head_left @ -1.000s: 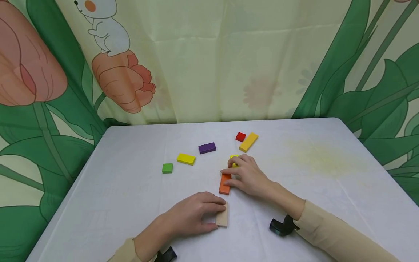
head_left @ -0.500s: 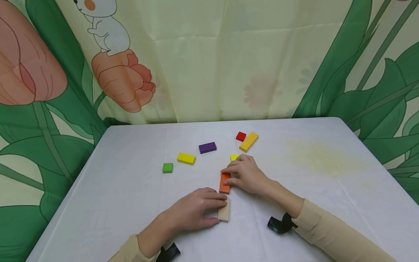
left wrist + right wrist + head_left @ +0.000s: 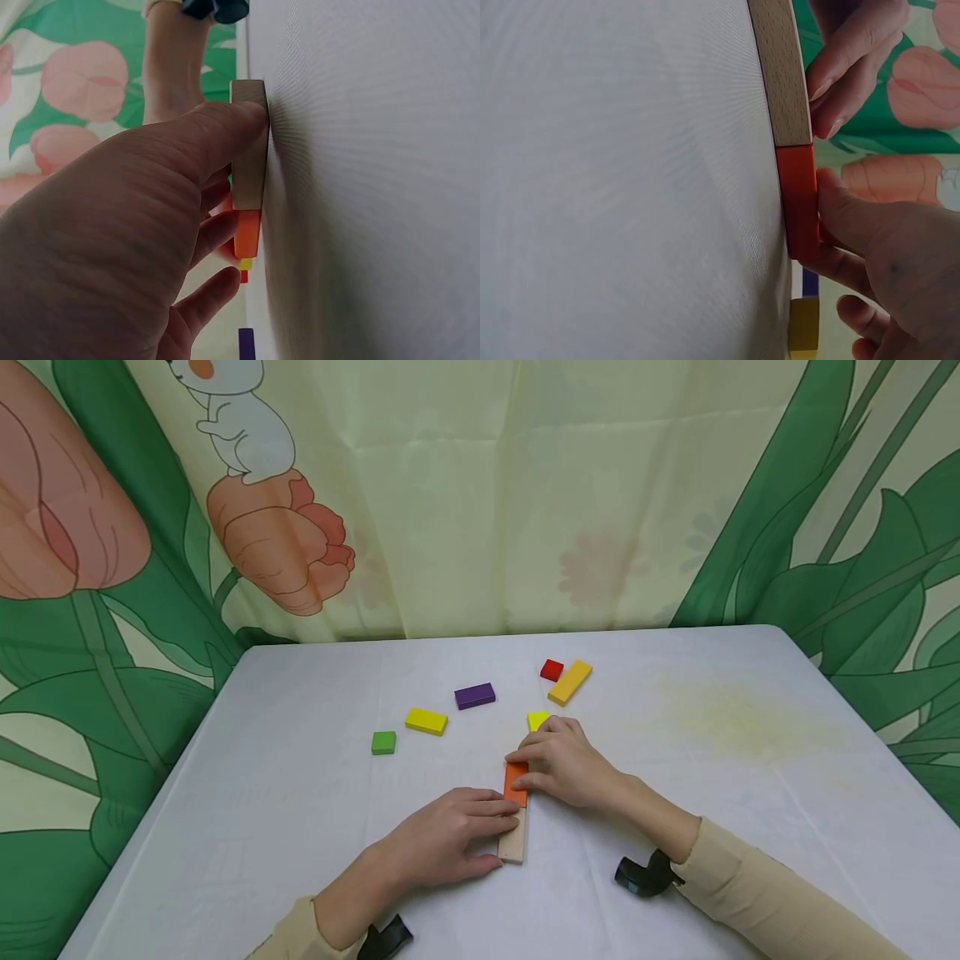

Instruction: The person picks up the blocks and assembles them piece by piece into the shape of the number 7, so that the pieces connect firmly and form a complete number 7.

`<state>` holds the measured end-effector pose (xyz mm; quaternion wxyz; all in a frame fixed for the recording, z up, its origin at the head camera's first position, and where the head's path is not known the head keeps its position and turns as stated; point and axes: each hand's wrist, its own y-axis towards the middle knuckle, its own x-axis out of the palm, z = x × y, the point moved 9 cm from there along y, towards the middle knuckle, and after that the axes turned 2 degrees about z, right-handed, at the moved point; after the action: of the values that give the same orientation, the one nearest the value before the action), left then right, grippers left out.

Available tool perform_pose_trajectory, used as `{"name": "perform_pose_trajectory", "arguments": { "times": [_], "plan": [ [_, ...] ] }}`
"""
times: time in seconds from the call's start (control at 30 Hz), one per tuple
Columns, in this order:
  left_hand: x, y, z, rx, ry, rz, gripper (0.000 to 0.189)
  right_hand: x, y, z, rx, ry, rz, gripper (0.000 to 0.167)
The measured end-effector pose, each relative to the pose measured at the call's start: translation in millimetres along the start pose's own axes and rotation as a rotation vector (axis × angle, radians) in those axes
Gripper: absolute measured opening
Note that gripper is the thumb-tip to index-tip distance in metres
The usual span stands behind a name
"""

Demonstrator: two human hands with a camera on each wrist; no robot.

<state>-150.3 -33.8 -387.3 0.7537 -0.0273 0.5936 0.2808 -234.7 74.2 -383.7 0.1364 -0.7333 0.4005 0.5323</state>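
Observation:
A plain wooden block (image 3: 512, 843) lies flat on the white-covered table, its far end meeting the near end of an orange block (image 3: 513, 795). My left hand (image 3: 450, 835) grips the wooden block, thumb at its near end and fingertips toward the seam. The orange block is held by my right hand (image 3: 566, 760), with the thumb on its top and a finger at its far end. In the right wrist view the wooden block (image 3: 781, 71) and orange block (image 3: 799, 201) stand end to end in one line. Just beyond the right fingers is a yellow block (image 3: 537, 720), partly hidden.
Farther back on the table (image 3: 675, 743) lie a red block (image 3: 551, 670), a golden-yellow block (image 3: 570, 683) and a purple block (image 3: 475, 696). Left of these are another yellow block (image 3: 426, 721) and a green block (image 3: 383, 742). A printed curtain (image 3: 450, 527) hangs behind the table.
My left hand has moved the wooden block forward, closing the gap to the orange block. The right hand stays in nearly the same place; more of the yellow block's top was hidden earlier.

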Motion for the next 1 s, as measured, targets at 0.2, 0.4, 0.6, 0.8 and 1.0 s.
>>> {"name": "perform_pose_trajectory", "arguments": {
  "times": [0.2, 0.4, 0.6, 0.8, 1.0],
  "plan": [
    [1.9, -0.7, -1.8, -0.048, 0.015, -0.031, 0.045, -0.7, -0.3, -0.4, 0.004, -0.003, 0.001, 0.033],
    [1.8, -0.7, -1.5, -0.06, 0.026, -0.036, 0.045, 0.7, -0.4, 0.3, 0.008, -0.009, 0.002, 0.033],
    [3.3, 0.6, -1.4, -0.071, 0.026, -0.056, 0.045, 1.1, -0.9, 0.4, 0.009, -0.01, 0.008, 0.033],
    [6.4, 1.4, -2.7, -0.095, 0.041, -0.084, 0.047, 0.6, -1.0, -1.6, 0.004, 0.001, 0.013, 0.034],
    [5.1, 2.4, 0.5, -0.064, 0.049, -0.058, 0.046, 0.6, -1.5, -4.1, -0.011, -0.002, 0.007, 0.034]
  ]
}}
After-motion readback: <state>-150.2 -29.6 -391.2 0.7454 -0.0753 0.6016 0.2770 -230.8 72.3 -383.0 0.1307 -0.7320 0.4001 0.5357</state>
